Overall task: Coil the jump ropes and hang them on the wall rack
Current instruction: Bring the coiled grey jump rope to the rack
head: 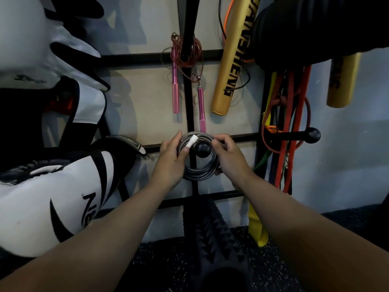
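A grey jump rope [199, 172] is wound into a round coil, with a white handle end [192, 141] lying across its top. The coil encircles a black ball-tipped peg [202, 149] of the black wall rack [190, 110]. My left hand [171, 159] grips the coil's left side, thumb by the white handle. My right hand [228, 154] pinches the coil's right side. Above, a pink-handled jump rope [175, 87] hangs coiled on the rack's upright bar.
White and black boxing gloves [48, 192] crowd the left. Gold padded sticks [233, 60] hang at upper right, with coloured resistance bands [286, 127] beside a second ball-tipped peg [312, 134]. A black spiked roller [212, 232] stands on the speckled floor below.
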A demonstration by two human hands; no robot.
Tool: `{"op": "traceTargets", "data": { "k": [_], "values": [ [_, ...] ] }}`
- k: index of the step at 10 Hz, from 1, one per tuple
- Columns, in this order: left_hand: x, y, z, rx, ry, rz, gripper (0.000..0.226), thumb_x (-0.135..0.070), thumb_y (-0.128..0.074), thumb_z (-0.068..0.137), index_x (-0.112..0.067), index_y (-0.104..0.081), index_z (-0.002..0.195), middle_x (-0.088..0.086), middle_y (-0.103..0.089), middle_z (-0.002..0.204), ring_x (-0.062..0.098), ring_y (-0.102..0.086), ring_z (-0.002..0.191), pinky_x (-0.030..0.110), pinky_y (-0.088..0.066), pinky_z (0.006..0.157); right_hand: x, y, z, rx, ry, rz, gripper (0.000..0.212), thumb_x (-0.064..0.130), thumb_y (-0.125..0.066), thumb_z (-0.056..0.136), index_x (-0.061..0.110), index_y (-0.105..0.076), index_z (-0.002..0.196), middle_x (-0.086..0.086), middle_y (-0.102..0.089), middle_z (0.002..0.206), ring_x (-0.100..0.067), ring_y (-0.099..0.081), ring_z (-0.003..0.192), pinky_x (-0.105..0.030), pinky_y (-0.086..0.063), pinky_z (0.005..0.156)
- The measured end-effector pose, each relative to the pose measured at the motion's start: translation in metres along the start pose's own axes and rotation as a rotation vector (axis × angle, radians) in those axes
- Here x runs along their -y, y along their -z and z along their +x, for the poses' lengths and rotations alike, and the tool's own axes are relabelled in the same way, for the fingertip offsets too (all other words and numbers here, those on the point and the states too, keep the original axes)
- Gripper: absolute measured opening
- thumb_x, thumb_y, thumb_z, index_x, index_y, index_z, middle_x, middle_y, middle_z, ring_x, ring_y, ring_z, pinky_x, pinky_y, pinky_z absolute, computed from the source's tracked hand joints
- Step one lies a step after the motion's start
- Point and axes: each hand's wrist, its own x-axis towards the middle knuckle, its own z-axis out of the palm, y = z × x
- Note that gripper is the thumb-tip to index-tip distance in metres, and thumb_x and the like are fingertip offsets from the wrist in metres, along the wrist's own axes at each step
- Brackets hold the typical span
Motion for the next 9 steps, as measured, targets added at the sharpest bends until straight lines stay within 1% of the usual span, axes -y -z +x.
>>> {"op": "traceTargets", "data": {
  "k": [1, 2, 3, 4, 5, 6, 7, 8, 9],
  "values": [
    [0.012, -0.004, 0.008, -0.025, -0.002, 0.018, 0.054, -0.019, -0.053, 0.104, -0.017, -0.036, 0.156, 0.012, -0.044, 0.145, 0.009, -0.042, 0.125, 0.006, -0.021, 0.094, -0.010, -0.005, 0.010, -0.016, 0.006, 0.010, 0.013, 0.030, -0.050, 0.107, 0.027, -0.063, 0.109, 0.002, -0.066, 0.091, -0.015, -0.060, 0.071, -0.033, -0.052, 0.054],
    [0.024, -0.010, 0.021, -0.096, -0.006, 0.014, 0.049, -0.018, -0.061, 0.099, -0.014, -0.050, 0.147, 0.012, -0.055, 0.141, 0.022, -0.054, 0.128, 0.020, -0.035, 0.104, -0.031, -0.009, 0.029, -0.031, 0.011, -0.061, 0.021, 0.032, -0.057, 0.103, 0.023, -0.071, 0.116, 0.010, -0.068, 0.086, -0.007, -0.058, 0.072, -0.026, -0.045, 0.063],
    [0.028, -0.013, 0.028, -0.143, -0.019, 0.022, 0.041, -0.018, -0.066, 0.095, -0.014, -0.060, 0.136, 0.008, -0.063, 0.130, 0.022, -0.061, 0.117, 0.025, -0.042, 0.102, -0.040, -0.009, 0.037, -0.009, 0.012, -0.122, 0.026, 0.034, -0.059, 0.101, 0.023, -0.073, 0.120, 0.011, -0.069, 0.081, -0.003, -0.054, 0.065, -0.025, -0.041, 0.063],
    [0.035, -0.016, 0.038, -0.174, -0.025, 0.101, 0.038, -0.015, -0.066, 0.094, -0.013, -0.065, 0.131, 0.008, -0.054, 0.121, 0.011, -0.051, 0.098, 0.011, -0.032, 0.093, -0.048, -0.008, 0.047, 0.014, 0.016, -0.208, 0.030, 0.032, -0.062, 0.101, 0.020, -0.073, 0.125, 0.003, -0.070, 0.091, -0.010, -0.060, 0.079, -0.029, -0.044, 0.076],
    [0.043, -0.018, 0.050, -0.165, -0.031, 0.169, 0.035, -0.016, -0.065, 0.094, -0.011, -0.069, 0.128, 0.015, -0.060, 0.119, 0.007, -0.042, 0.092, 0.012, -0.032, 0.091, -0.051, -0.009, 0.053, 0.000, -0.002, -0.290, 0.035, 0.038, -0.065, 0.098, 0.020, -0.073, 0.126, -0.006, -0.071, 0.106, -0.021, -0.065, 0.097, -0.033, -0.050, 0.087],
    [0.048, -0.019, 0.061, -0.132, -0.042, 0.208, 0.028, -0.018, -0.068, 0.091, -0.008, -0.073, 0.117, 0.026, -0.066, 0.111, 0.012, -0.045, 0.087, 0.024, -0.038, 0.094, -0.058, -0.011, 0.064, -0.036, 0.002, -0.439, 0.039, 0.054, -0.062, 0.089, 0.028, -0.077, 0.115, -0.014, -0.070, 0.110, -0.030, -0.063, 0.105, -0.038, -0.052, 0.089],
    [0.045, -0.016, 0.063, -0.143, -0.048, 0.186, 0.029, -0.018, -0.072, 0.089, -0.010, -0.074, 0.117, 0.022, -0.067, 0.113, 0.017, -0.057, 0.093, 0.022, -0.040, 0.094, -0.051, -0.009, 0.064, -0.016, 0.040, -0.484, 0.029, 0.044, -0.064, 0.094, 0.022, -0.078, 0.108, -0.010, -0.069, 0.095, -0.026, -0.061, 0.093, -0.032, -0.044, 0.073],
    [0.035, -0.013, 0.057, -0.119, -0.066, 0.164, 0.031, -0.017, -0.075, 0.088, -0.014, -0.074, 0.119, 0.016, -0.065, 0.115, 0.025, -0.064, 0.103, 0.022, -0.042, 0.095, -0.034, -0.003, 0.055, -0.014, 0.095, -0.406, 0.026, 0.031, -0.069, 0.096, 0.012, -0.076, 0.111, -0.005, -0.069, 0.091, -0.023, -0.062, 0.087, -0.035, -0.049, 0.073],
    [0.027, -0.006, 0.055, -0.116, -0.060, 0.154, 0.031, -0.018, -0.075, 0.088, -0.017, -0.074, 0.119, 0.015, -0.065, 0.113, 0.027, -0.064, 0.102, 0.026, -0.045, 0.095, -0.021, -0.002, 0.050, -0.039, 0.100, -0.337, 0.035, 0.028, -0.071, 0.095, 0.010, -0.071, 0.125, -0.001, -0.065, 0.096, -0.021, -0.062, 0.095, -0.038, -0.052, 0.090]
  ]
}}
